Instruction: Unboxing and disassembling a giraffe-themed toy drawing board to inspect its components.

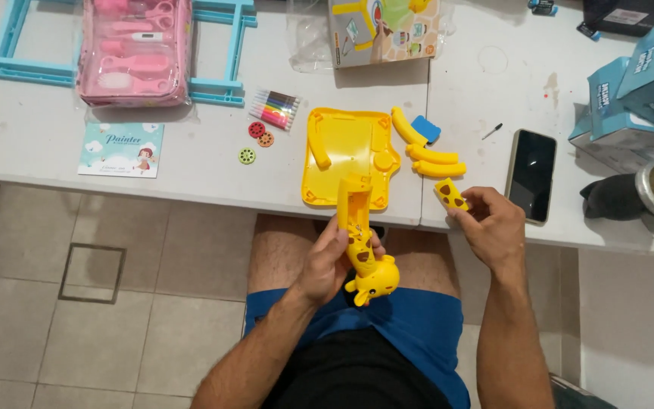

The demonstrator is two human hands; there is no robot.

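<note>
Just below the yellow tray [340,144], left hand [325,266] clamps giraffe body [362,242]; right hand [491,223] pinches spotted cover [451,195], loosely enough that it could slip and drop.

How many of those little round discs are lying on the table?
3, all between the marker pens and the yellow tray: a red disc, an orange disc touching it, and a green disc lower down, apart.

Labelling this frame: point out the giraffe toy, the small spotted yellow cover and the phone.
giraffe toy [365,257]: head view, on the spotted neck above the head.
small spotted yellow cover [450,195]: head view, middle of its spotted face.
phone [531,174]: head view, centre of the dark screen.
</note>
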